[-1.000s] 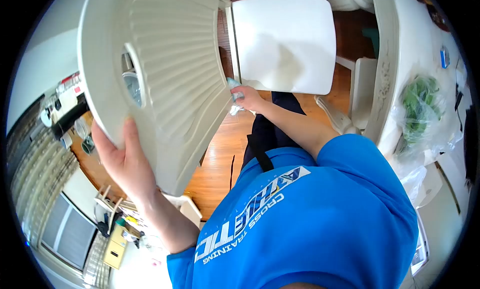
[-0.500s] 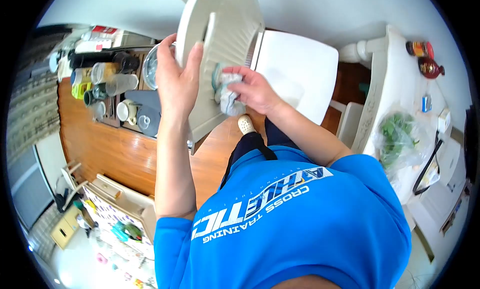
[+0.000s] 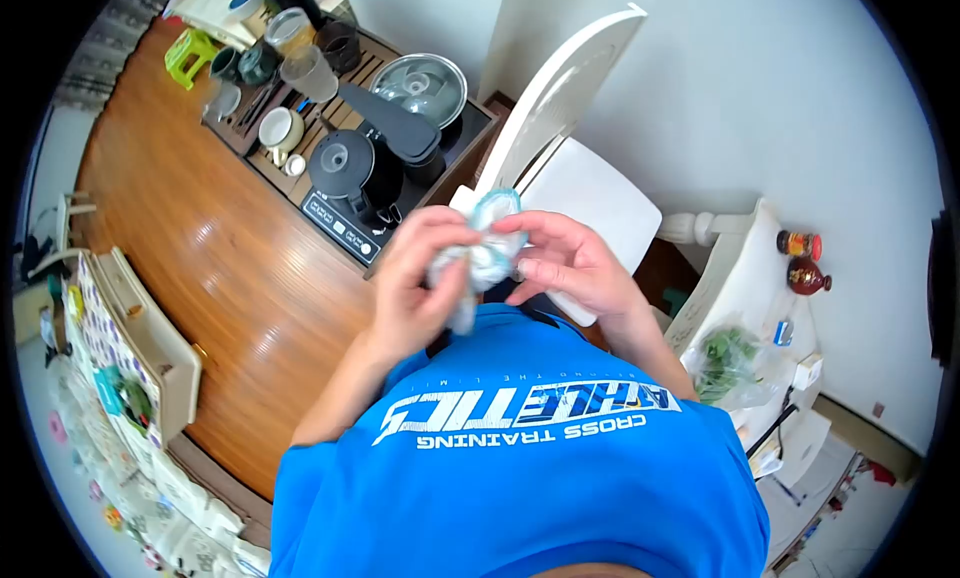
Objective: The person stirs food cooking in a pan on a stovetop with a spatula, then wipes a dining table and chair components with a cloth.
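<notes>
In front of my chest a crumpled white and teal cloth (image 3: 490, 258) is held between both hands. My left hand (image 3: 420, 278) has its fingers closed round the cloth's left side, slightly blurred. My right hand (image 3: 575, 263) pinches the other side with bent fingers. Just beyond the hands stands a white chair (image 3: 590, 193), its slatted backrest upright and its seat to the right. Neither hand touches the backrest.
At the upper left a tea table (image 3: 240, 138) carries a black kettle (image 3: 345, 168), a glass-lidded pot (image 3: 425, 83), a white mug (image 3: 280, 128) and several cups. On the right, a white table (image 3: 690, 328) bears bagged greens (image 3: 730, 363) and jars. A green stool (image 3: 188, 58) stands beyond.
My left hand has let go of the chair backrest and now grips the cloth with my right. The chair stands lower and farther off, and my view has turned.
</notes>
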Available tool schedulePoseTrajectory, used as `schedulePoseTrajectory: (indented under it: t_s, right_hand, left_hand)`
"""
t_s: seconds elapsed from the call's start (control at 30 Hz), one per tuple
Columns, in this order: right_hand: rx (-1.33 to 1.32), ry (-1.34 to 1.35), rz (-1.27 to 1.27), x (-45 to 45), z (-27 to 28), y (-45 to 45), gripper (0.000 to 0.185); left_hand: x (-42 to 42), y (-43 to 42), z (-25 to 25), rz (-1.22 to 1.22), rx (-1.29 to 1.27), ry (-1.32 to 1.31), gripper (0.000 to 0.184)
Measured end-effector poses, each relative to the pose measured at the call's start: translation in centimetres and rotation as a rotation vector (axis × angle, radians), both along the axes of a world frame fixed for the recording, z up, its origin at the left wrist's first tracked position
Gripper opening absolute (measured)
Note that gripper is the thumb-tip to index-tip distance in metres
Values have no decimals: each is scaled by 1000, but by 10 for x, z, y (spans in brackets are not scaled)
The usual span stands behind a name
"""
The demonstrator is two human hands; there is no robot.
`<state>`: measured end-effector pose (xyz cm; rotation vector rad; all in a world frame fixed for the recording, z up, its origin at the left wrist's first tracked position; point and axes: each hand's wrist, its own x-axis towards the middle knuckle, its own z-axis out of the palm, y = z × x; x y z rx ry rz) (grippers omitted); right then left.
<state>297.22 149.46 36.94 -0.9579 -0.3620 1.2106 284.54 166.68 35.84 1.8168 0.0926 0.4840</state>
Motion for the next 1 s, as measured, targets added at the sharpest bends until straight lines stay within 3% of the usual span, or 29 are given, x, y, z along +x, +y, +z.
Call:
schedulePoseTrajectory:
  t_s: [0.03, 0.13, 0.17, 0.27, 0.3, 0.33, 0.37, 0.43, 0.47, 0.67, 0.83, 0.9, 0.93, 1.0]
  right_hand:
    - [-144, -245, 70, 2, 7, 0, 31]
    - [-314, -834, -282, 15, -3, 11, 29]
    - [-321, -847, -259, 15, -2, 19, 29]
    - [-293, -1232, -446, 16, -5, 50, 45]
    - [-410, -1474, -545, 23, -16, 61, 57]
    - [-522, -1717, -649, 31, -26, 70, 71]
    - [-515, -1734, -631, 42, -36, 77, 71]
    - [-536, -1101, -555, 62, -50, 88, 94]
    - [-560, -935, -544, 61, -49, 96, 84]
    - [-548, -895, -496, 52, -47, 90, 78]
    - [-569, -893, -438, 28, -40, 74, 78]
    - [-571, -852, -411, 19, -35, 73, 76]
    - [-548, -862, -411, 18, -36, 72, 75]
    - [-539, -864, -421, 16, -34, 73, 71]
  left_hand:
    - [-10, 12, -4, 67, -29, -28, 24]
    - [-27, 32, -19, 305, -485, -51, 19]
    - [-26, 37, -25, 321, -616, -60, 19]
    - [-3, 36, -42, 89, -729, 8, 25]
    - [8, 27, -49, 43, -746, 29, 25]
    - [18, 16, -59, 6, -535, 5, 27]
    - [26, 8, -71, 5, -466, 1, 29]
    - [28, 13, -76, -53, -548, -8, 29]
    - [27, 13, -78, -45, -562, -13, 29]
    - [18, 2, -80, 3, -402, -57, 29]
    - [-5, -14, -99, 79, -439, -82, 27]
    - [-15, -17, -126, 45, -651, 159, 25]
    - [-21, -17, -134, 87, -873, 265, 23]
    - [-22, -7, -130, 71, -948, 204, 23]
